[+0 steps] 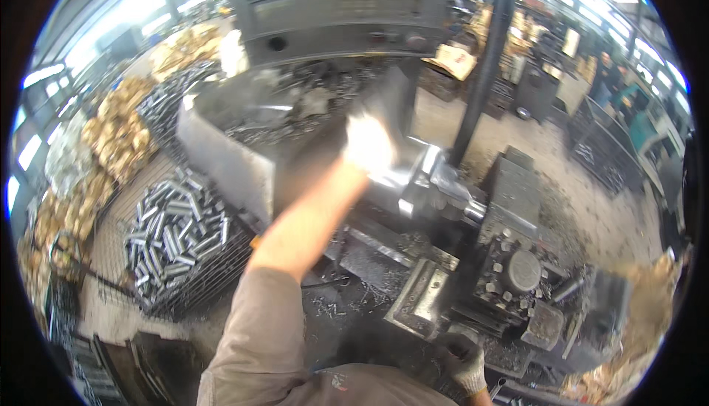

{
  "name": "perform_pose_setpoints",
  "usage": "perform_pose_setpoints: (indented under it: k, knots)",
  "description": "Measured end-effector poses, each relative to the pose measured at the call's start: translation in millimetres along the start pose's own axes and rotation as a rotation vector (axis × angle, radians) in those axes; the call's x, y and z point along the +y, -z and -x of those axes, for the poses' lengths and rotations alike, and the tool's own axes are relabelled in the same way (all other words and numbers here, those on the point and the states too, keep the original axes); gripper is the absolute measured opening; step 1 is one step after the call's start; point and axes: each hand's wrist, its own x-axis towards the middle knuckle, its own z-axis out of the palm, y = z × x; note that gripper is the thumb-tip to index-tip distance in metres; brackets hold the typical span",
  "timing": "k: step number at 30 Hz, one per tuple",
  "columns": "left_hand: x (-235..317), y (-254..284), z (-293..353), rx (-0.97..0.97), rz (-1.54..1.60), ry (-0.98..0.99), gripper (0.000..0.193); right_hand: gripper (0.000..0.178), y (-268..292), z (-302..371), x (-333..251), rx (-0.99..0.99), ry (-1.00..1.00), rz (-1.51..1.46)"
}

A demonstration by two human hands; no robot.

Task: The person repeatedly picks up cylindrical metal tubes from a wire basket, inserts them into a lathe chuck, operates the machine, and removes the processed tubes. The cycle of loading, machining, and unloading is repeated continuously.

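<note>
Lathe chuck (pixel 421 177), steel, just right of the left hand's (pixel 369 144) blurred fingers, long axis running rightward and slightly toward the wearer; left hand nearer, its contact, finger spread and any hold impossible to tell. Right hand (pixel 467 365), gloved, well below those fingers, its own spread and hold likewise indeterminable. Square tool post (pixel 521 271), lower right of the left fingers; short steel cylinders (pixel 173 225), heaped lower left; cardboard (pixel 452 61), upper right, print illegible.
</note>
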Motion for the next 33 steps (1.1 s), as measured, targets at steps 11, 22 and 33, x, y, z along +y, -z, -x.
perform_pose_setpoints:
  k: [11,22,33]
  knots:
    - [4.7,195.4,763.3,0.274,-0.239,1.844,0.034,0.022,-216.4,-27.0,21.5,-1.014,0.351,0.336]
    - [593.7,218.7,1133.0,3.311,-1.57,1.874,0.063,0.038,-502.8,283.2,17.4,-1.914,0.966,0.866]
    - [668.2,191.0,1069.5,2.623,-2.072,1.913,0.054,0.046,-575.6,411.5,38.0,-2.401,1.369,1.159]
